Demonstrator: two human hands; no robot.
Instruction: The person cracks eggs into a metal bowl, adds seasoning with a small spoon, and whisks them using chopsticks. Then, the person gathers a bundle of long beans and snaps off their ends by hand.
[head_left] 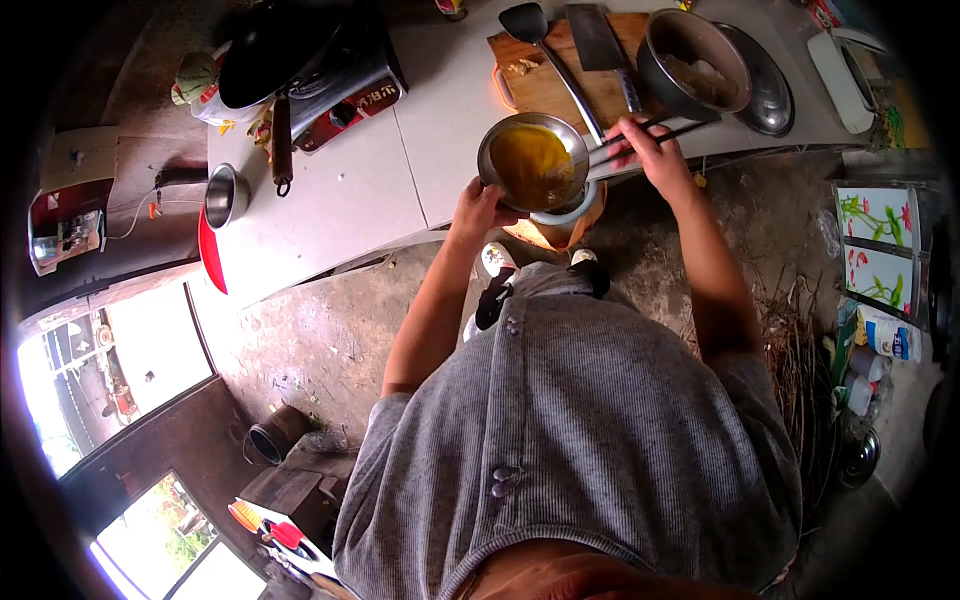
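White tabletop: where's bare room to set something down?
Tabletop near left is mostly bare, bordered by small steel container and black-and-red stove; so is the strip between stove and brown wooden cutting board. Crowded: right side, where the board, broad grey cleaver, black spatula and deep grey pot cluster.

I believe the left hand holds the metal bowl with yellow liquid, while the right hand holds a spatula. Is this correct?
Not quite: the right hand holds chopsticks, as the head view shows. The left hand does hold the metal bowl with yellow liquid.
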